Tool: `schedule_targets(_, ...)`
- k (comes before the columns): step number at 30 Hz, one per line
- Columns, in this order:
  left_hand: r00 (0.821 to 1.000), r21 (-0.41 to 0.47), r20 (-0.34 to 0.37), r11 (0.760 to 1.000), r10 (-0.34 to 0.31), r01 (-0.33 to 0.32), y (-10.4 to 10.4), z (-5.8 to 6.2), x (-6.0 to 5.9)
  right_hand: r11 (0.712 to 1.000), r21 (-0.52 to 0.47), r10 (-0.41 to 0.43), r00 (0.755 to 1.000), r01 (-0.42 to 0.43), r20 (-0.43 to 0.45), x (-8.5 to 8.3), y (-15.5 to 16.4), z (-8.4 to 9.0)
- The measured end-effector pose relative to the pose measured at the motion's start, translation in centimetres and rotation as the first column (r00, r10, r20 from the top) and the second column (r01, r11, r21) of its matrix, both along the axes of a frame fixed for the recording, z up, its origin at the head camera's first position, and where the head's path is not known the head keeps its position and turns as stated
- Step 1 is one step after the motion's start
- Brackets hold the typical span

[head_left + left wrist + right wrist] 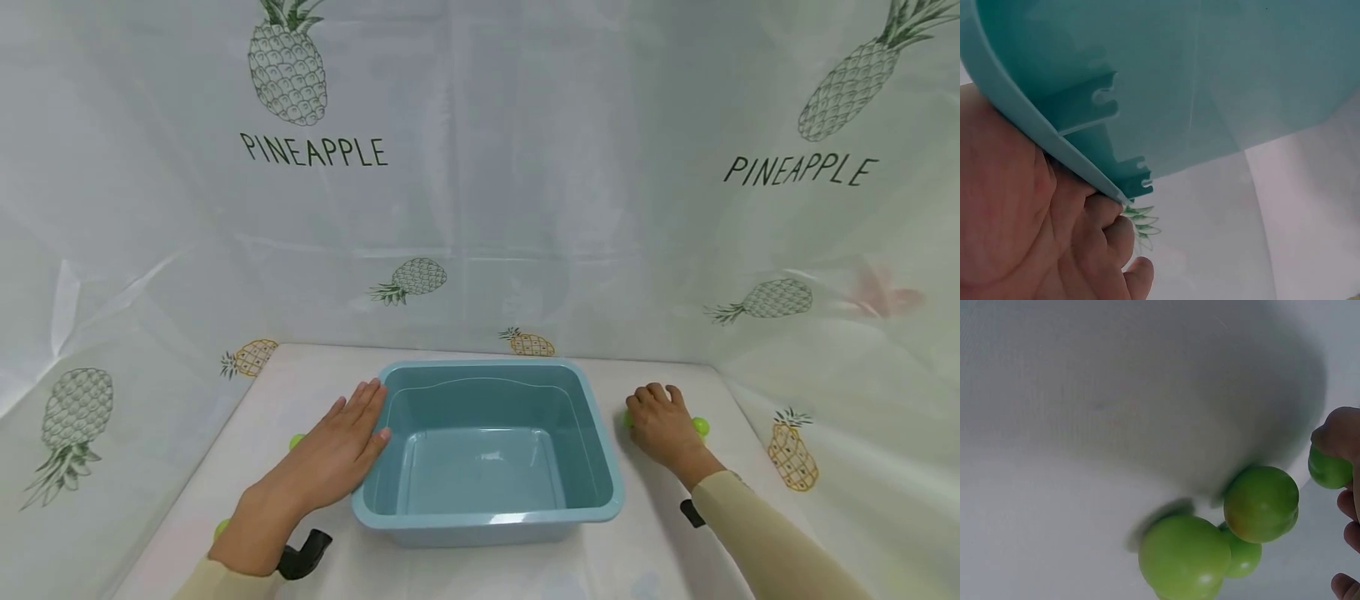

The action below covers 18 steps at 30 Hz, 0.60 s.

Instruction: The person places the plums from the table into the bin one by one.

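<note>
Blue tub (491, 508) sits square in the middle of the white surface (660, 550), open side up and bare inside, well within reach of both arms. It looks steadied rather than lifted: the left hand (333, 450) lies flat against its left wall, fingers straight and spread, thumb tip at the rim. From the left wrist view, the fingers (1072, 206) tuck just under the tub's lip (1035, 134), pressing, not curling round it.

Over on the other side, the right hand (663, 427) is down on the surface just beside the tub's right wall, fingers bent over a cluster of small green fruits (1260, 503). One little fruit (1330, 469) is pinched at the fingertips; three more sit bunched together, touching, just next to it. A green fruit (701, 427) peeks out past the knuckles.

More green shows by the left arm (297, 440), near the tub. Pineapple-print curtain (315, 150) hangs behind.
</note>
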<state>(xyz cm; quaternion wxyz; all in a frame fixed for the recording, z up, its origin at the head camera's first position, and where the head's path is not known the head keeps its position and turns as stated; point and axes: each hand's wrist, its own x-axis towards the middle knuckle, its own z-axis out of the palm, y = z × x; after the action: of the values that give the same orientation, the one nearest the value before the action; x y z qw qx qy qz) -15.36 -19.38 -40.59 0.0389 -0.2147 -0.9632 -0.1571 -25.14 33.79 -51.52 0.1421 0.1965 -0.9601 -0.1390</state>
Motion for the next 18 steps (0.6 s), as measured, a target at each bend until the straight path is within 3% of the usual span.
schedule_targets(6,1.0,0.01,0.016,1.0,0.001,-0.001,0.7,0.2,0.1,0.999,-0.032,0.021,0.999,-0.022,-0.027,-0.1,0.7,1.2)
schedule_targets(11,1.0,0.014,0.013,1.0,0.003,-0.003,1.4,0.2,0.3,0.998,-0.035,0.053,0.996,-0.055,-0.065,-0.2,1.1,3.3)
schedule_targets(15,1.0,0.017,0.002,1.0,-0.005,0.005,1.8,0.0,0.4,0.99,-0.038,0.128,0.982,-0.135,-0.14,-0.2,1.1,5.6)
schedule_targets(18,1.0,0.02,0.005,1.0,-0.011,0.011,1.9,0.0,0.4,0.972,-0.04,0.219,0.954,-0.232,-0.204,-0.2,0.8,7.5)
